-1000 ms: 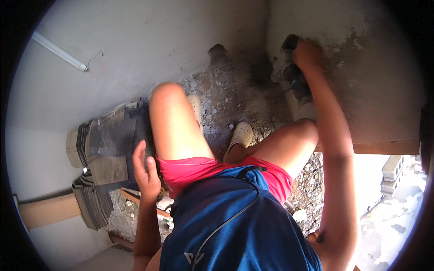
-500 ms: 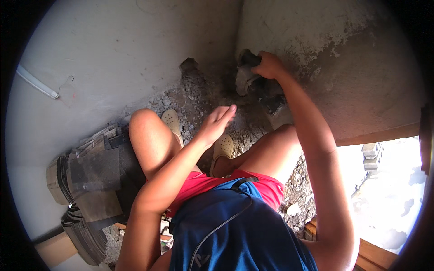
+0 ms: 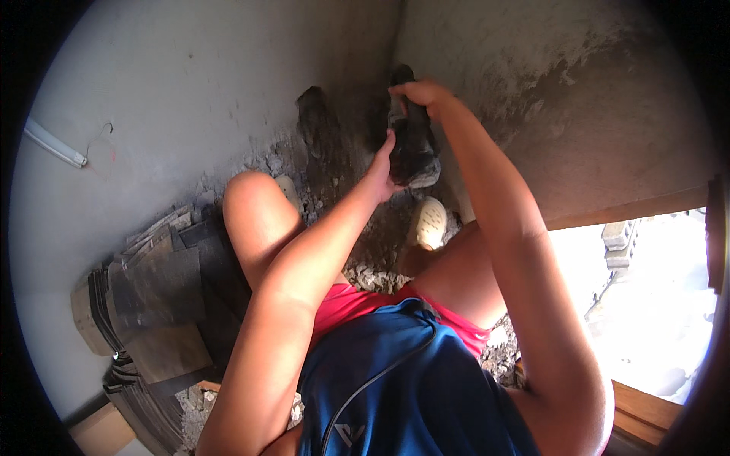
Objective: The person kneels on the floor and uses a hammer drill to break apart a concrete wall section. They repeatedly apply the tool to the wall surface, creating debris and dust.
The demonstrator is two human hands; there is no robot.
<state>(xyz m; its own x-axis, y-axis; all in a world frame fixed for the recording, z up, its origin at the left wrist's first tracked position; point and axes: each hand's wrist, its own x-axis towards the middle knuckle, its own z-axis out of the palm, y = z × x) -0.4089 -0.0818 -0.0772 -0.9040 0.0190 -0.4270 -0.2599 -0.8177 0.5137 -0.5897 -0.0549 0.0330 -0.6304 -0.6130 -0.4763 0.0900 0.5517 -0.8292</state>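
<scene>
Near the corner of the walls, a dark, dusty, elongated object [image 3: 417, 146] is held nearly upright between my hands. It has a narrow upper end and a wider, greyish lower end; its exact kind is unclear. My right hand [image 3: 426, 97] is closed around its upper part. Lower down, my left hand [image 3: 385, 169] presses against its left side, thumb pointing up and fingers partly hidden behind it. Broken rubble [image 3: 376, 280] covers the ground below, close to my feet in pale clogs [image 3: 430, 222].
A broken hole [image 3: 318, 121] opens low in the left wall. Stacked dark sheets or tiles [image 3: 156, 296] stand left of my knee. A white tube [image 3: 57, 143] runs along the left wall. At right, grey blocks [image 3: 619, 245] stand in a bright opening beside a wooden edge [image 3: 646, 410].
My left hand has moved up and forward onto the lower part of the dark object. My right hand has shifted slightly up and left, turning the object more upright. My right foot has moved right.
</scene>
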